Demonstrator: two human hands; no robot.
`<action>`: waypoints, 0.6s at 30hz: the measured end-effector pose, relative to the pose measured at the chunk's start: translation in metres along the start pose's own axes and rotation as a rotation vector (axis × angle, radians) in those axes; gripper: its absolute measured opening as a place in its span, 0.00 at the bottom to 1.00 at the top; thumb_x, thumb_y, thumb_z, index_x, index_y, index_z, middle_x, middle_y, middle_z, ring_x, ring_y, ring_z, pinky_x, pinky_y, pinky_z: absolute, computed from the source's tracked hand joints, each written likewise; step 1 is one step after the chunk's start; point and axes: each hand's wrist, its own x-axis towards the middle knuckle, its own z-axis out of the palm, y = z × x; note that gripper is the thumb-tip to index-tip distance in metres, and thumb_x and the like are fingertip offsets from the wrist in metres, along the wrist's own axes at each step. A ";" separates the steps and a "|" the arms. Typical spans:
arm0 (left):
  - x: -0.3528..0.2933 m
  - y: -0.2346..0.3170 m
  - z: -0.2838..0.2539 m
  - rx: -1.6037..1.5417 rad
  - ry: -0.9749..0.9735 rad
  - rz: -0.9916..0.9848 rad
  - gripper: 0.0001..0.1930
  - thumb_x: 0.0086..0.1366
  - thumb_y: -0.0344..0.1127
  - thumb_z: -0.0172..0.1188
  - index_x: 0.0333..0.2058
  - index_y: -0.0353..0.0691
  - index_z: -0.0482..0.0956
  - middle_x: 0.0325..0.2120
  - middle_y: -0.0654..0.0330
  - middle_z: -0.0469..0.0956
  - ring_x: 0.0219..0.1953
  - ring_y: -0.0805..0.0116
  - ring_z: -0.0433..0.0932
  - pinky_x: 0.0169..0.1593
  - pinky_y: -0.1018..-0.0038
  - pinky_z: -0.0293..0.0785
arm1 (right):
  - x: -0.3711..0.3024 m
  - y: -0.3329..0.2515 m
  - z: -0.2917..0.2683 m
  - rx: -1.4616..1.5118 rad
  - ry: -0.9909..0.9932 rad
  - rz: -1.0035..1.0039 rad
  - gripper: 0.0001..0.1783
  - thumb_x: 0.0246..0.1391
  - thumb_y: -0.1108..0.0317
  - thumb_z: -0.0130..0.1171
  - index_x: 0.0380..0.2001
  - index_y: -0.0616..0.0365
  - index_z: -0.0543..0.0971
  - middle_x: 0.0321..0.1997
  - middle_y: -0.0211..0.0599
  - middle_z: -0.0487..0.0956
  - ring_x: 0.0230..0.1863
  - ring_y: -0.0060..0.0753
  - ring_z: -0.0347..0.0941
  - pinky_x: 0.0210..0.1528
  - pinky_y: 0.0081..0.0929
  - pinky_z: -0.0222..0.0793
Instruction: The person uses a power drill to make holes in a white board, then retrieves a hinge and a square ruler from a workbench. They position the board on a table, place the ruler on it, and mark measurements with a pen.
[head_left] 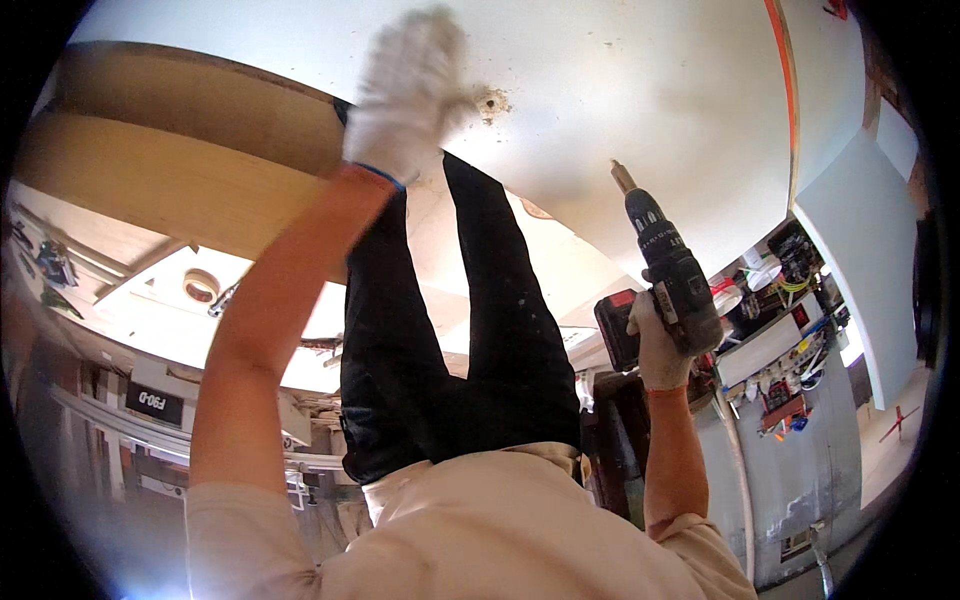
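My left hand [405,95], in a white work glove with a blue cuff edge, is over a large white panel [650,70]. Motion blurs it, but the fingers look stretched out flat and nothing shows in them. Just to its right, a small drilled hole [490,104] has wood dust scattered around it. My right hand [660,345], also gloved, grips a black cordless drill [672,265] by the handle. A red-and-black battery [618,325] sits on the drill. Its bit [622,177] points up toward the panel, apart from the hole.
Brown wooden boards [170,165] lie at the left, beyond them a roll of tape [201,286]. An orange strip [785,80] runs along the panel's right edge. Tools and cables [790,290] crowd the right side, beside a leaning pale sheet [850,250].
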 end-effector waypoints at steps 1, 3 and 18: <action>-0.021 0.032 0.024 -0.170 -0.101 0.089 0.40 0.73 0.52 0.56 0.76 0.40 0.56 0.75 0.44 0.59 0.77 0.48 0.57 0.79 0.54 0.52 | 0.002 0.006 0.001 -0.035 0.002 0.004 0.09 0.64 0.66 0.61 0.27 0.54 0.80 0.21 0.24 0.77 0.24 0.20 0.69 0.29 0.26 0.67; -0.071 0.116 0.071 -0.527 -0.548 0.228 0.30 0.74 0.43 0.53 0.72 0.43 0.64 0.74 0.47 0.63 0.76 0.51 0.60 0.79 0.55 0.54 | 0.003 0.012 -0.001 -0.103 0.002 0.021 0.09 0.64 0.66 0.62 0.28 0.54 0.80 0.23 0.24 0.78 0.24 0.20 0.70 0.29 0.26 0.67; -0.022 0.074 -0.025 -0.112 -0.419 0.259 0.41 0.71 0.48 0.62 0.77 0.43 0.55 0.79 0.55 0.50 0.80 0.56 0.50 0.82 0.59 0.43 | -0.015 0.091 -0.002 0.104 0.013 -0.042 0.10 0.61 0.64 0.69 0.42 0.58 0.84 0.37 0.34 0.86 0.37 0.27 0.81 0.41 0.32 0.78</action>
